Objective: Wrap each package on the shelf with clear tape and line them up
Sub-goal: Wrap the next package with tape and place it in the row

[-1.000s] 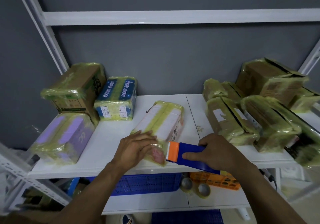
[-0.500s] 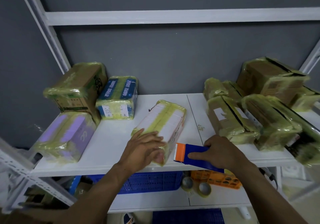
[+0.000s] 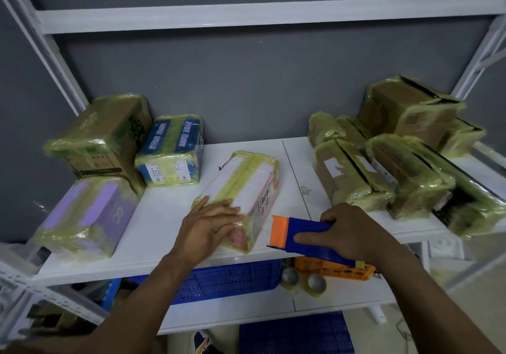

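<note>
Tape dispenser (image 3: 306, 237) drawn right since earlier frame, orange head now clear of white package (image 3: 246, 186). Package lies front-centre on shelf (image 3: 164, 211). Left hand (image 3: 208, 227) flat, fingers straight, pressing its near end. Right hand (image 3: 353, 233) wrapped round dispenser. Judgement: rub tape end down firmly before turning package.

The white package (image 3: 246, 184) at the centre wears glossy, wrinkled clear tape with a yellowish cast over smooth printed paper. At 10 o'clock a brown box (image 3: 104, 134) shows matt cardboard under the same shiny film, as do the boxes (image 3: 410, 112) at 2 o'clock. The tape dispenser (image 3: 306, 225) at 5 o'clock is smooth blue and orange plastic. The shelf board (image 3: 169, 216) is smooth white with a faint sheen, and its frame (image 3: 246, 17) looks like painted metal. The grey wall (image 3: 246, 80) at 12 o'clock is matt. At 6 o'clock the blue crate (image 3: 227, 279) is perforated plastic.
</note>
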`<action>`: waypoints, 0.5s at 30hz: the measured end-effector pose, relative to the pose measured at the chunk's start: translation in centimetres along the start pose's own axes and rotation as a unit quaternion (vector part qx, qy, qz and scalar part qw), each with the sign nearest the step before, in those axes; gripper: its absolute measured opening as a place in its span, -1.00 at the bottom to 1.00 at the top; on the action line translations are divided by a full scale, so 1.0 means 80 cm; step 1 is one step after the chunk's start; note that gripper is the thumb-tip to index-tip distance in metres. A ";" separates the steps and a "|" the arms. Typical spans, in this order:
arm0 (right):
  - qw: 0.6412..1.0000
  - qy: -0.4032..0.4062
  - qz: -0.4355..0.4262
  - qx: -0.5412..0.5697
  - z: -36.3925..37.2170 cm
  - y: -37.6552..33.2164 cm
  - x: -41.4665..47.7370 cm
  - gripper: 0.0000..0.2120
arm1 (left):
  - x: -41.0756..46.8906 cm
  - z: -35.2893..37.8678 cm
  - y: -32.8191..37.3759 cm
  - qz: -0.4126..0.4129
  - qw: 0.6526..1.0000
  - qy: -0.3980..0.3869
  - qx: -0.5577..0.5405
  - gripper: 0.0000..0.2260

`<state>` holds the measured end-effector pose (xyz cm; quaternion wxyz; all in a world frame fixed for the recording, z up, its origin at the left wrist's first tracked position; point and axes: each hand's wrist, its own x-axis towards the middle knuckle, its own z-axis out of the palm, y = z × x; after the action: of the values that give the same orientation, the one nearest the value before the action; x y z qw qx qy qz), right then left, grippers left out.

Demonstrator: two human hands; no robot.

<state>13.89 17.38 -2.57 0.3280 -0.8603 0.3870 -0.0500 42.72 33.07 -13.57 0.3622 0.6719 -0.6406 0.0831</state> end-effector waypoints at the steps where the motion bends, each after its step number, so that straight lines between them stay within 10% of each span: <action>1: 1.000 0.001 0.001 -0.001 -0.003 0.002 0.000 -0.45 | 0.000 0.000 0.001 0.002 1.000 0.003 -0.005 -0.75; 15: 0.996 0.013 0.052 -0.064 0.051 0.029 0.049 -0.40 | 0.003 0.033 0.039 -0.100 0.988 0.082 -0.086 -0.68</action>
<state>16.54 15.68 -7.83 0.2693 -0.8575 0.4381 -0.0189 39.00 31.60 -14.14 0.4762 0.6901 -0.5431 0.0454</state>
